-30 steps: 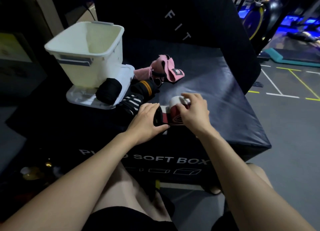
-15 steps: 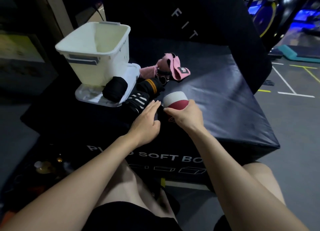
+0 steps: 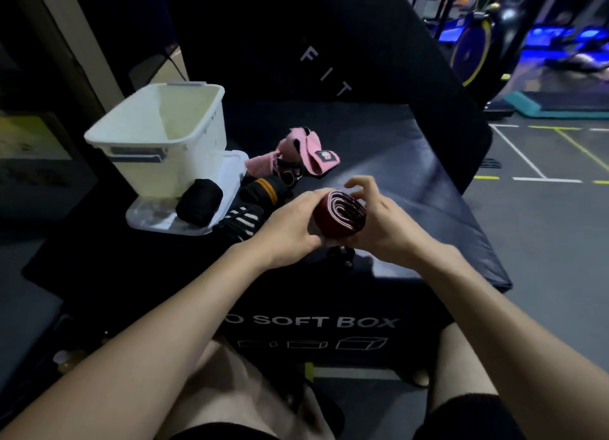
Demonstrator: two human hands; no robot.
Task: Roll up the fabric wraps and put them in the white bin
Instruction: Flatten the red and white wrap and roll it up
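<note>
With both hands clasping the red roll, apparently finished, keep it squeezed tight until over the bin.

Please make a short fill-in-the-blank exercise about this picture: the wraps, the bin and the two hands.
1. Both hands hold a rolled wrap whose outer colour is dark ____.
2. The white bin stands to the ____ of the pink wrap.
3. The black roll lies on the clear ____ under the bin.
4. The left hand and right hand hold the roll ____ the soft box.

Missing words: red; left; lid; above
</note>
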